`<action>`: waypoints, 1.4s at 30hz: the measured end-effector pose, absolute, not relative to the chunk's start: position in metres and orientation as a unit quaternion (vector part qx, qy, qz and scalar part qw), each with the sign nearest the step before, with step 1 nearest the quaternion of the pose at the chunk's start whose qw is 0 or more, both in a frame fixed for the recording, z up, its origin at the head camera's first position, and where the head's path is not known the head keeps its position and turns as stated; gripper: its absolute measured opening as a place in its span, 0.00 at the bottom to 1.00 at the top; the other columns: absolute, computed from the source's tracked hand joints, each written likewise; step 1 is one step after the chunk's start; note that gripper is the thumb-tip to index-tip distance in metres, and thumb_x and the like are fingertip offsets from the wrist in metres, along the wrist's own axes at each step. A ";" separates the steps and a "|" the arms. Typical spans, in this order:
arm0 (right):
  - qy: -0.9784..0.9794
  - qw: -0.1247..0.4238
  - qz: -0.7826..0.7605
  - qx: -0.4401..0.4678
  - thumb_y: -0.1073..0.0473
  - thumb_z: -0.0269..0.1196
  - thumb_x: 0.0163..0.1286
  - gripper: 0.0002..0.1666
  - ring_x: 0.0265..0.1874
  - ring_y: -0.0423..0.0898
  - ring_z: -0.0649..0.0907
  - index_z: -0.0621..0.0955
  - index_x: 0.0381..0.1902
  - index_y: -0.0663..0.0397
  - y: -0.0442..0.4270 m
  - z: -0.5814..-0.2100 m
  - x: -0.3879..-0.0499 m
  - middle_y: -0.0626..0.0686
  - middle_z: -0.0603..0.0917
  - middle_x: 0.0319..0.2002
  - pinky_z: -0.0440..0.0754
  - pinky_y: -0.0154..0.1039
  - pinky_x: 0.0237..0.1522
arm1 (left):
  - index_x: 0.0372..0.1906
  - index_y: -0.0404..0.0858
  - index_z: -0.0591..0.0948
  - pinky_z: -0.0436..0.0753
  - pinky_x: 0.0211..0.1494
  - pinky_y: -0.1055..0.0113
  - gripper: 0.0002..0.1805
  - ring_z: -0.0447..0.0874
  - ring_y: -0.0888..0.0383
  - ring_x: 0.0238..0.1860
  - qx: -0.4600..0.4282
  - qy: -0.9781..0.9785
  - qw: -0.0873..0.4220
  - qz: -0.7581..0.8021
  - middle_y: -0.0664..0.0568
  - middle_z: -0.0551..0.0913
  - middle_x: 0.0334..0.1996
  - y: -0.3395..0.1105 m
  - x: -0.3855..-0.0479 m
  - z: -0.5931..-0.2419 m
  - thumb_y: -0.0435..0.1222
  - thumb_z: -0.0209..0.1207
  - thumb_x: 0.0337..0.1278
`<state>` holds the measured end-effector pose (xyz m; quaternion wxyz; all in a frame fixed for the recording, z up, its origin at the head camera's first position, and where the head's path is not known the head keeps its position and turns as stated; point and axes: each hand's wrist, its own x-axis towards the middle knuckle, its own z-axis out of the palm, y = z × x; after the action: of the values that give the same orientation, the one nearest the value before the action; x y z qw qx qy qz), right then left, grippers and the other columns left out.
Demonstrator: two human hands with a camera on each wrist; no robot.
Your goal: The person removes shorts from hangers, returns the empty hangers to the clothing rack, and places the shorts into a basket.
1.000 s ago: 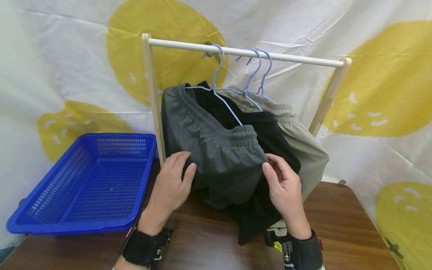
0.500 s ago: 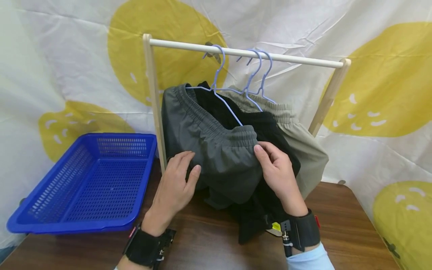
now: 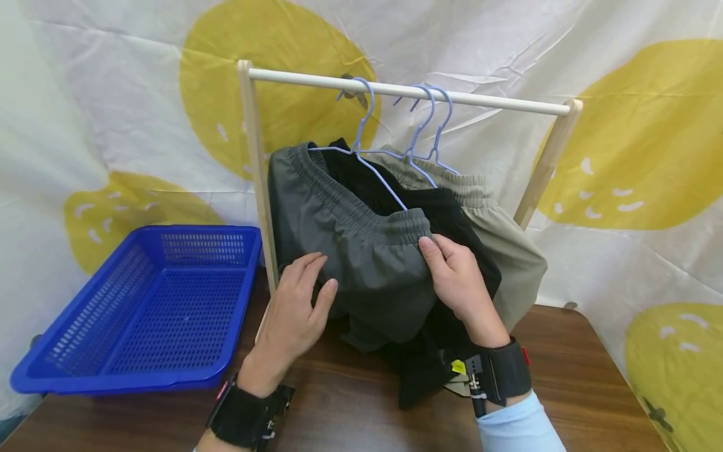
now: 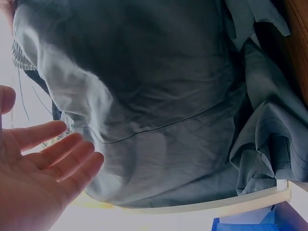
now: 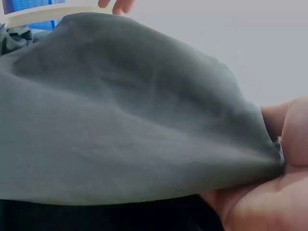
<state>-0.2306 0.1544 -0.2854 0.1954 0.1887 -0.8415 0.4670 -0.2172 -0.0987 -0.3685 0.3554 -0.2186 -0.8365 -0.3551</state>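
Note:
Grey shorts point(image 3: 367, 263) with a gathered elastic waistband hang at the front on a light-blue wire hanger point(image 3: 380, 176). My right hand point(image 3: 460, 279) pinches their right side edge just below the waistband; the right wrist view shows the grey cloth folded between thumb and fingers. At the left side of the shorts my left hand point(image 3: 294, 314) is held with relaxed, spread fingers and grips nothing. In the left wrist view its fingertips appear close to the cloth; whether they touch it I cannot tell. Black shorts point(image 3: 471, 238) and beige shorts point(image 3: 511, 251) hang behind on similar hangers.
A small rack with a white rail point(image 3: 480, 100) and wooden posts carries the hangers. Left of it a blue perforated basket point(image 3: 130, 382) sits on the brown wooden table point(image 3: 344, 414). A white cloth with yellow prints point(image 3: 452, 37) forms the backdrop.
My right hand has moved up and left along the edge of the grey shorts, to just under the waistband. My left hand has shifted slightly right.

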 end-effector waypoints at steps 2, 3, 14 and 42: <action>-0.842 0.219 0.453 0.194 0.59 0.54 0.83 0.17 0.24 0.44 0.73 0.79 0.32 0.61 0.154 -0.287 -0.232 0.49 0.69 0.21 0.69 0.37 0.29 | 0.63 0.24 0.78 0.76 0.65 0.42 0.24 0.76 0.37 0.63 -0.219 -0.837 0.356 -0.355 0.33 0.78 0.63 -0.099 -0.217 -0.369 0.40 0.55 0.74; -0.841 0.235 0.445 0.197 0.60 0.54 0.82 0.16 0.24 0.44 0.74 0.81 0.34 0.62 0.153 -0.288 -0.233 0.51 0.72 0.22 0.70 0.37 0.30 | 0.63 0.24 0.78 0.76 0.65 0.42 0.24 0.76 0.37 0.63 -0.219 -0.836 0.356 -0.354 0.32 0.78 0.63 -0.100 -0.217 -0.369 0.40 0.55 0.74; -0.787 0.434 0.396 0.190 0.55 0.56 0.80 0.19 0.22 0.51 0.77 0.83 0.36 0.66 0.151 -0.297 -0.236 0.59 0.78 0.23 0.69 0.36 0.29 | 0.63 0.25 0.78 0.76 0.66 0.42 0.25 0.76 0.37 0.63 -0.214 -0.839 0.356 -0.352 0.33 0.78 0.63 -0.102 -0.218 -0.368 0.40 0.56 0.73; -0.751 0.479 0.431 0.144 0.59 0.61 0.76 0.15 0.29 0.32 0.74 0.85 0.38 0.67 0.172 -0.298 -0.220 0.61 0.85 0.30 0.69 0.26 0.35 | 0.64 0.26 0.78 0.77 0.64 0.42 0.25 0.76 0.38 0.64 -0.207 -0.835 0.365 -0.356 0.34 0.77 0.63 -0.103 -0.218 -0.369 0.41 0.56 0.74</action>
<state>-0.2199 0.1717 -0.2975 0.4786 0.1439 -0.7512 0.4312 -0.2185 -0.1034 -0.3692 0.3649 -0.2067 -0.8353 -0.3556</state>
